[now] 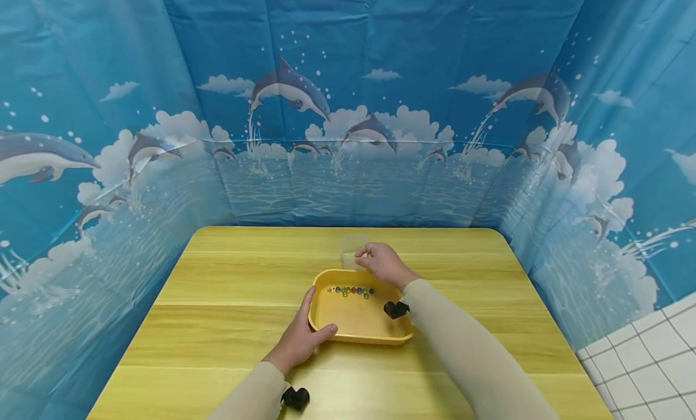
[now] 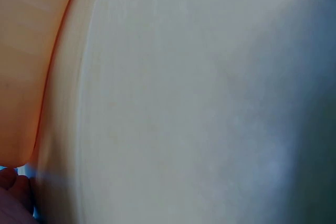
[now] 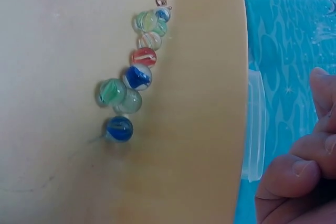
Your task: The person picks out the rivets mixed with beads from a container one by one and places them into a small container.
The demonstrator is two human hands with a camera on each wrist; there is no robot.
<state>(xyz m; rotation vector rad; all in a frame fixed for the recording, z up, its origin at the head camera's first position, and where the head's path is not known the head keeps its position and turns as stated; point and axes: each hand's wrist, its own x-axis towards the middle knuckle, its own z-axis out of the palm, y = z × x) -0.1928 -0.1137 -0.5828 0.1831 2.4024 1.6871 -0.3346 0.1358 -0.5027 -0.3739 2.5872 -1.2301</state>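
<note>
My left hand [image 1: 299, 341] grips the front left corner of a yellow plastic tray [image 1: 348, 335], thumb at the front rim and fingers along the left side. Several glass marbles [image 1: 354, 290] lie in an uneven row along the tray's far side; the right wrist view shows a dark blue marble [image 3: 119, 129], a red one [image 3: 144, 57] and green ones. Beyond the far rim my right hand [image 1: 383, 264] reaches over a clear plastic container [image 1: 348, 246]. Its fingers are loosely bent, with nothing visible between thumb and forefinger.
The tray rests on a yellow wood-grain table [image 1: 217, 311]. Blue dolphin-print curtains [image 1: 348, 184] hang around the table's back and sides. White wall tiles [image 1: 652, 347] show at the lower right.
</note>
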